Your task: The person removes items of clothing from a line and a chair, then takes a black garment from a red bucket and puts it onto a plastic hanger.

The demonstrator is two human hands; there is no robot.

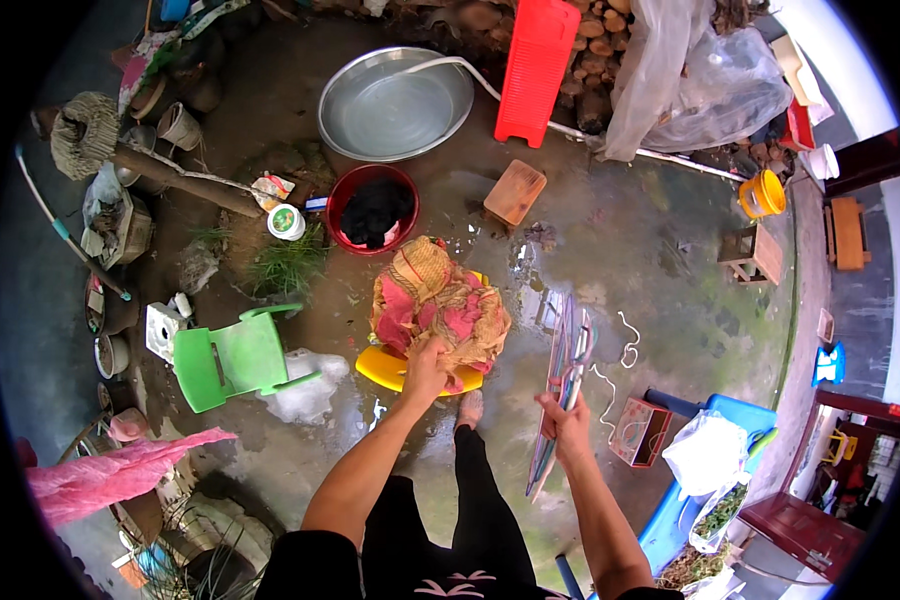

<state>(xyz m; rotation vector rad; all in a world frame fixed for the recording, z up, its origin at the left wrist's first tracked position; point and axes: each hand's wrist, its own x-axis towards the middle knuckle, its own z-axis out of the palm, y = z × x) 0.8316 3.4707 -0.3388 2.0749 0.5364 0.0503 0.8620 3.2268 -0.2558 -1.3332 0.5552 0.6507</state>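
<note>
A heap of wet-looking tan and pink-red clothes (pixel 425 275) is piled on a small yellow plastic chair (pixel 378 367) in front of me. My left hand (pixel 426 370) reaches to the near side of that heap, its fingers closed on the cloth and partly hidden by it. To the right, my right hand (pixel 567 424) grips a bunch of thin clothes hangers (pixel 572 350), white, blue and purplish, held together over the wet ground. My foot (pixel 471 408) shows just beyond the chair's near edge.
Behind the heap are a red basin (pixel 410 180) of dark laundry and a large metal tub (pixel 398 110) with a hose. A green child's chair (pixel 232 358) stands left. A wooden stool (pixel 515 193), red washboard (pixel 538 70) and blue table (pixel 660 530) lie around. Suds (pixel 308 390) spread on the floor.
</note>
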